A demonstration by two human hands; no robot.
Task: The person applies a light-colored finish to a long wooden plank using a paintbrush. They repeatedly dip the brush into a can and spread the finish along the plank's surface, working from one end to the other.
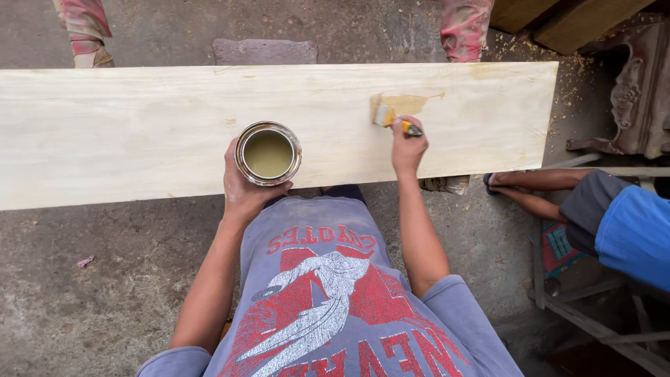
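Note:
A long pale wooden board (139,132) lies across the view in front of me. My left hand (241,188) grips an open round tin (268,153) of tan liquid, resting on the board's near edge. My right hand (407,146) holds a small paintbrush (391,117) with a yellow handle. Its bristles press on the board at a wet tan patch (408,103) near the board's right part.
The board rests on paint-stained supports (464,28) at the back. Another person in a blue sleeve (631,234) sits at the right, legs stretched toward the board. A carved wooden piece (638,98) and sawdust lie at the far right. A flat stone block (265,51) lies behind the board.

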